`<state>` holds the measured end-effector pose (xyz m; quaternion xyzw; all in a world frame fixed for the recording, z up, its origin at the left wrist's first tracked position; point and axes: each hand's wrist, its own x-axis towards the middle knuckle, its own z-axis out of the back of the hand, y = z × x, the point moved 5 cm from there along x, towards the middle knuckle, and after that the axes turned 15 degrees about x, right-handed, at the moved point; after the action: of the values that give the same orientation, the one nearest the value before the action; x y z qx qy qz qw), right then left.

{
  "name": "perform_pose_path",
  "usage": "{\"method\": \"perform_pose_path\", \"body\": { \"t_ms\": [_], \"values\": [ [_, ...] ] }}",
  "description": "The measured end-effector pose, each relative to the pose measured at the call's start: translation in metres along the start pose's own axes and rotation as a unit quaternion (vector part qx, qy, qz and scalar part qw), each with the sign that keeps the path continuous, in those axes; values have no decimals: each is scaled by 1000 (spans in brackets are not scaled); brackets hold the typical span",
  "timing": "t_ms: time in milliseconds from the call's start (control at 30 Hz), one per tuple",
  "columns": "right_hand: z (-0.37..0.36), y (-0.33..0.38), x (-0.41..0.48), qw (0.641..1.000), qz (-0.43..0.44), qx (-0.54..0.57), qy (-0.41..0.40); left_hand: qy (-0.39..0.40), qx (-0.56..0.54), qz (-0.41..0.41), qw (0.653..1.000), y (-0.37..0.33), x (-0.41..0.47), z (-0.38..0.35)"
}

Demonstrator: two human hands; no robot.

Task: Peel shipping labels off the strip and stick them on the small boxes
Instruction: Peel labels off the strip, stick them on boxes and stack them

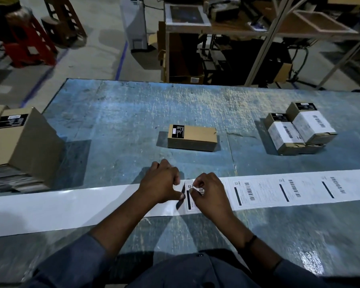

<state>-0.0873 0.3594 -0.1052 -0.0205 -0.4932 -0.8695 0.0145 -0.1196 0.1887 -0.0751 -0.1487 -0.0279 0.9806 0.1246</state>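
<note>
One long white paper strip (71, 204) crosses one scuffed blue table (133, 104). Four printed shipping labels (249, 192) show on it, plus the start of a fifth at the right edge. One plain brown small box (192, 138) sits alone. At least three labelled small boxes (283, 132) are clustered, two showing white labels. Two large cardboard cartons (23, 140). Two hands: left hand (160, 181), right hand (210, 190). Two stools: one red stool (29, 44), one brown stool (64, 19).

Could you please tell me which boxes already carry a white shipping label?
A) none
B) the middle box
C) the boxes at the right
C: the boxes at the right show white barcoded labels; the middle box bears only a black sticker.
</note>
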Motion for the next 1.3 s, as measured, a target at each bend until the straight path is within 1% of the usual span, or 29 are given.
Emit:
{"method": "perform_pose_path", "body": {
  "t_ms": [133, 233, 433, 567, 667, 767, 833, 900, 1000, 1167, 1300],
  "values": [
    [-1, 0, 0, 1000, -9, 2, 0, 10, -12, 4, 1000, 1, 2, -3],
    [-1, 0, 0, 1000, -7, 2, 1, 21, -2, 10, 1000, 1, 5, -5],
    [0, 2, 1, 1000, -9, -10, 0, -1, 4, -5, 1000, -2, 3, 6],
    [0, 6, 1, 1000, -24, 8, 8, 50, -108, 0, 993, -2, 4, 4],
    [4, 12, 1, 999, -31, 28, 2, 90, -161, -14, 983, 6, 7, 10],
    [9, 22, 0, 996, -38, 75, -5, 131, -273, -52, 952, 16, 9, 13],
    [11, 27, -1, 992, -57, 109, -6, 142, -325, -75, 932, 19, 7, 14],
    [12, 30, -1, 988, -74, 134, -7, 141, -345, -96, 923, 19, 5, 14],
    [11, 29, 0, 986, -90, 144, -1, 139, -361, -111, 915, 19, 4, 13],
    [11, 28, 0, 976, -114, 182, 19, 139, -345, -137, 918, 19, 3, 15],
    [13, 29, 0, 970, -114, 213, 41, 147, -340, -136, 919, 23, 4, 17]
  ]
}}
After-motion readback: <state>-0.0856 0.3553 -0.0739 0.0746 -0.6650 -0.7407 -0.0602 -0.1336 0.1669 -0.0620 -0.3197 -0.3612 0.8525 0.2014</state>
